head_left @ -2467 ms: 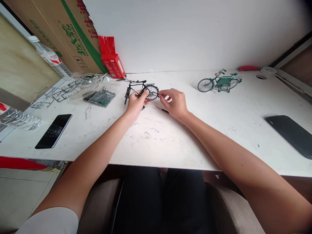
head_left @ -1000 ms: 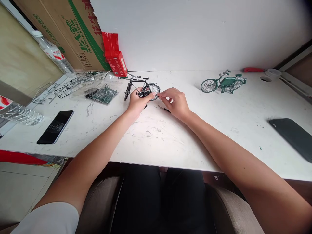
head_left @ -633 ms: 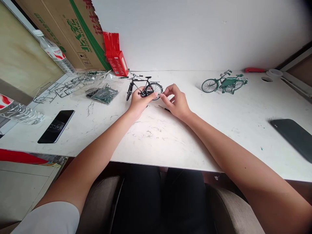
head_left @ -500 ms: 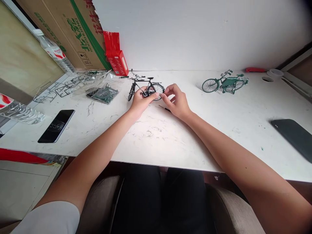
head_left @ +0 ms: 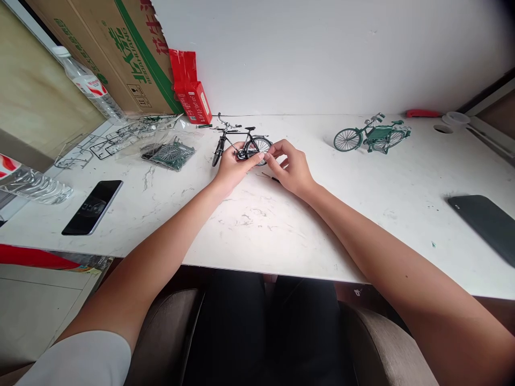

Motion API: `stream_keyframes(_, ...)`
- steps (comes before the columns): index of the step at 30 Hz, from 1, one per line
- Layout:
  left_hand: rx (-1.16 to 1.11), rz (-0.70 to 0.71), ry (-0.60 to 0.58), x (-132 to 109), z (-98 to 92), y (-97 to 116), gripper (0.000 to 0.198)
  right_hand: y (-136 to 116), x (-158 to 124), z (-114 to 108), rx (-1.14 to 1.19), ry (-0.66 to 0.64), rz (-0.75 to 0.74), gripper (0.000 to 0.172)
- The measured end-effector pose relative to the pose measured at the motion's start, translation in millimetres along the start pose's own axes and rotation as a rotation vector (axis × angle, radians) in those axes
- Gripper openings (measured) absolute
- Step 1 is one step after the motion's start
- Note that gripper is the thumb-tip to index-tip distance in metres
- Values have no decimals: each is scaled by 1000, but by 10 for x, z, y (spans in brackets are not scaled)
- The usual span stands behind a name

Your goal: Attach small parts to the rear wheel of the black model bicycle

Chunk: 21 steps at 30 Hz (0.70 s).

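A black model bicycle (head_left: 237, 134) stands upright near the middle of the table, its handlebar to the left. My left hand (head_left: 235, 166) is closed round its lower frame, thumb lying along the rear wheel (head_left: 261, 143). From the right, my right hand (head_left: 292, 165) pinches at the back of that wheel, thumb and forefinger bent together; any small part between them is hidden. The fingertips of both hands almost meet there. Below my right hand lies a thin dark tool (head_left: 274, 178), partly covered by it.
A green model bicycle (head_left: 372, 134) stands to the right. At left lie a bag of green parts (head_left: 173, 154), part frames (head_left: 104, 147), a phone (head_left: 92, 208) and a bottle (head_left: 36, 185). A red box (head_left: 195, 102) stands behind; a dark flat case (head_left: 483, 220) lies far right.
The black model bicycle and both hands stay almost in place, with the right fingers still at the rear wheel. The whole view has shifted very slightly.
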State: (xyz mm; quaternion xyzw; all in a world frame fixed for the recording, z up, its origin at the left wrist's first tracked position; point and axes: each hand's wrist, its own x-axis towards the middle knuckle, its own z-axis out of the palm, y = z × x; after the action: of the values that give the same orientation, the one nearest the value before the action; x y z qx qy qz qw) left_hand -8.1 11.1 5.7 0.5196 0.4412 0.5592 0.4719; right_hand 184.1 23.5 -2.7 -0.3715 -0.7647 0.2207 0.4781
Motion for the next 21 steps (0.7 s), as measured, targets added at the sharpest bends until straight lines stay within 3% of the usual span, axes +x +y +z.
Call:
stream_keyframes(11,13,20,9,-7,-11,11,30,66,-15,13,-22,-13,-2,42)
stream_keyframes(21,-15,-9,-14,-1,-5,-13,31,82,-20,17,-36,-31,-7,59)
